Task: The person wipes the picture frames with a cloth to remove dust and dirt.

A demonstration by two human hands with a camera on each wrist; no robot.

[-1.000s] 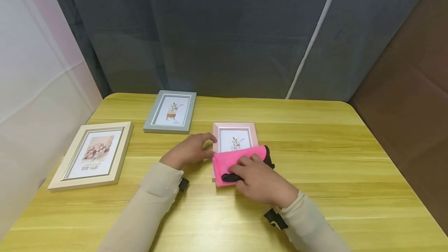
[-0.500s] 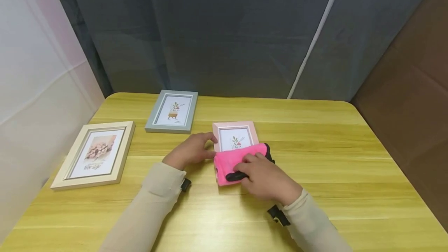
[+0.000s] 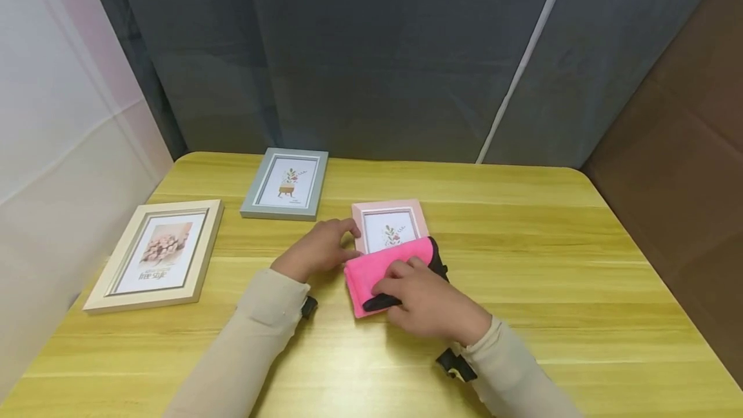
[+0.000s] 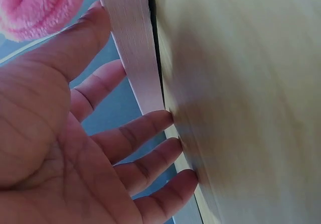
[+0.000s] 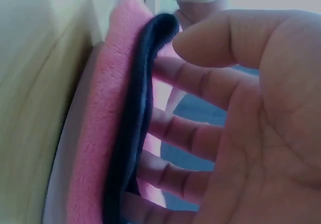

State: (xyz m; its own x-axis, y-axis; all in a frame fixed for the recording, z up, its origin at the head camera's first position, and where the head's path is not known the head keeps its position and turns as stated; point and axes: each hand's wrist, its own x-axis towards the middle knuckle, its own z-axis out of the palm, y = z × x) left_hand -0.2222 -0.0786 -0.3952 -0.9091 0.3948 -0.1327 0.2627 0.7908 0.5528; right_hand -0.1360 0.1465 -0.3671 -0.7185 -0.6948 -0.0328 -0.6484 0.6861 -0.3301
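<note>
A pink picture frame with a plant print lies flat on the table, its lower part hidden under a folded pink cloth with black trim. My right hand holds the cloth down on the frame, fingers bent over it. In the right wrist view the fingertips press into the cloth beside its black edge. My left hand steadies the frame at its left side. The left wrist view shows thumb and forefinger touching the frame's side, while the other fingertips reach the tabletop.
A cream picture frame with a flower photo lies at the left of the wooden table. Farther back lies a grey-blue picture frame. A dark curtain hangs behind the table, and a brown panel stands at the right.
The right hand and cloth shift slightly right, then slide back left and a little toward the person. The left hand stays at the pink frame's side.
</note>
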